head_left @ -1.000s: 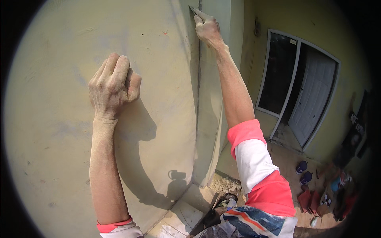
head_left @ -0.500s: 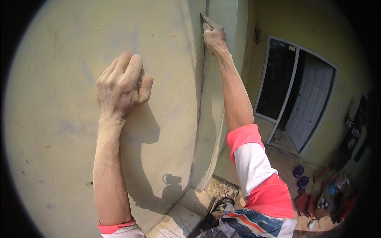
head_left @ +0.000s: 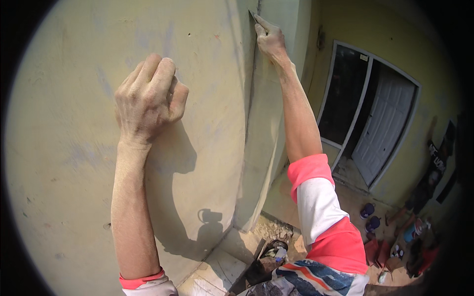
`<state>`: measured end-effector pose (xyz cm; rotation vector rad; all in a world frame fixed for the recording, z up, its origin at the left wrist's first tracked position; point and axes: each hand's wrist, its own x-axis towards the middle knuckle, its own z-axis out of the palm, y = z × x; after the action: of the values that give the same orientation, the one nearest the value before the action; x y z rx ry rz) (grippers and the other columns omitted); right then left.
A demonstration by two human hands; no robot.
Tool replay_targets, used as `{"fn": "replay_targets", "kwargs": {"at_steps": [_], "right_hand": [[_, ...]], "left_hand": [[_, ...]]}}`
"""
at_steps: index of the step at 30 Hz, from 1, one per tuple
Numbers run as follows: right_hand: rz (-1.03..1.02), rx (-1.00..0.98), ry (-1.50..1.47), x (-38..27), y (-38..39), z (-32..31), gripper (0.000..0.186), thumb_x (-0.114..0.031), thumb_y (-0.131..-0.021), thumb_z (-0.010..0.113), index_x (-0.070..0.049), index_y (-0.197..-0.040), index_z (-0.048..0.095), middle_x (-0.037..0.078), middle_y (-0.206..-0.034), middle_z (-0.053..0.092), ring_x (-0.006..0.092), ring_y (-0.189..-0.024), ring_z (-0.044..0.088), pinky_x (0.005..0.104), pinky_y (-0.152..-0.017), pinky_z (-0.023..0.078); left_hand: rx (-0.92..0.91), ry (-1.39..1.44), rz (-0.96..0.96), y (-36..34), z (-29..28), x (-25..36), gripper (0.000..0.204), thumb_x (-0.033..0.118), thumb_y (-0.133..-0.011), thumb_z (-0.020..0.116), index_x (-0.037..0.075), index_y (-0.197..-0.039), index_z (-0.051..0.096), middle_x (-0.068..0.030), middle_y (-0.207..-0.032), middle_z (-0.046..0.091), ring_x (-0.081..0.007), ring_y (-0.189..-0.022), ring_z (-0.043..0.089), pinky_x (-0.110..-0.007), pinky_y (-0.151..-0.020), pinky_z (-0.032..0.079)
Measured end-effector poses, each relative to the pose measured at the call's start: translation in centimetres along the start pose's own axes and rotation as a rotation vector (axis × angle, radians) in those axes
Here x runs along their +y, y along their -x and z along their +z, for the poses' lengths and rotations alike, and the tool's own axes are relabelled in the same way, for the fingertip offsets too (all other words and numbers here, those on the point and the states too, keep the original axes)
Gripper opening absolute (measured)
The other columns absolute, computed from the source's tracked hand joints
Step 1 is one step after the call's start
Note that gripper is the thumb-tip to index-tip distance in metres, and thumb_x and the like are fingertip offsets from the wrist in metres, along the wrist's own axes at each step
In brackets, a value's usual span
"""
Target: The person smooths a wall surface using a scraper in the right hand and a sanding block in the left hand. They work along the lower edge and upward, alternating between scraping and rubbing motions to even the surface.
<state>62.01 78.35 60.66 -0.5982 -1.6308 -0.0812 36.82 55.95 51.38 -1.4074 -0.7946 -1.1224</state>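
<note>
Raised high at the wall's corner, my right hand (head_left: 271, 40) grips a putty knife (head_left: 253, 16), its thin dark blade lying against the dark vertical crack (head_left: 255, 61). Most of the knife is hidden by the fingers. My left hand (head_left: 148, 96) is closed in front of the large yellowish wall (head_left: 74, 123), its knuckles upward and dust on the skin. Its curled fingers hide whatever they may hold. The wall is smooth, with pale bluish patches and small holes, and carries the shadow of my arm and head.
A doorway with a white panelled door (head_left: 387, 126) stands to the right. Beyond it is a person in dark clothes (head_left: 428, 172). Purple-dark pots (head_left: 367, 210) and assorted items lie on the floor. Rubble (head_left: 271, 229) and a ledge (head_left: 217, 271) sit at the wall's foot.
The view has shifted slightly. My left fist appears a little higher and further left; my right hand stays up at the corner crack with the putty knife.
</note>
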Motion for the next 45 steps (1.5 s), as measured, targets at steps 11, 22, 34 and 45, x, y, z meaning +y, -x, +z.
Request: {"fn": "replay_targets", "kwargs": {"at_steps": [11,22,34,45], "right_hand": [[0.051,-0.059,0.034,-1.2,0.8,-0.2,0.044,-0.023,-0.109,0.052,-0.01,-0.15,0.058,0.013,-0.12,0.074,0.0207,-0.107,0.068,0.0353,-0.102,0.051],[0.074,-0.054,0.049,-2.3,-4.7,-1.2,0.049,-0.021,-0.103,0.059,-0.015,-0.151,0.058,0.018,-0.125,0.072,0.0264,-0.112,0.066,0.0415,-0.112,0.042],[0.023,-0.114,-0.086,4.4,24.1,5.8,0.05,-0.004,-0.105,0.058,-0.008,-0.154,0.052,0.023,-0.132,0.069,0.0281,-0.097,0.075,0.0363,-0.087,0.055],[0.192,-0.019,-0.181,5.6,27.8,7.3,0.047,-0.004,-0.106,0.053,-0.007,-0.153,0.052,0.016,-0.151,0.058,0.0289,-0.14,0.057,0.0361,-0.112,0.05]], "left_hand": [[-0.043,0.034,-0.043,-0.2,-0.3,-0.4,0.015,0.013,-0.08,0.066,0.009,-0.085,0.054,-0.0024,-0.077,0.052,-0.0194,-0.067,0.058,-0.035,-0.057,0.05],[-0.053,0.027,-0.04,0.2,-0.2,-0.4,0.013,0.012,-0.081,0.066,0.01,-0.086,0.054,-0.0011,-0.078,0.054,-0.0183,-0.067,0.059,-0.034,-0.056,0.051],[-0.028,-0.028,-0.045,0.7,0.3,-1.3,0.011,0.018,-0.087,0.065,0.015,-0.084,0.056,0.0037,-0.076,0.055,-0.014,-0.066,0.061,-0.03,-0.057,0.055],[-0.092,-0.088,-0.046,0.0,0.0,-1.9,0.014,0.026,-0.091,0.066,0.013,-0.092,0.06,0.0009,-0.085,0.061,-0.02,-0.073,0.064,-0.036,-0.067,0.056]]}}
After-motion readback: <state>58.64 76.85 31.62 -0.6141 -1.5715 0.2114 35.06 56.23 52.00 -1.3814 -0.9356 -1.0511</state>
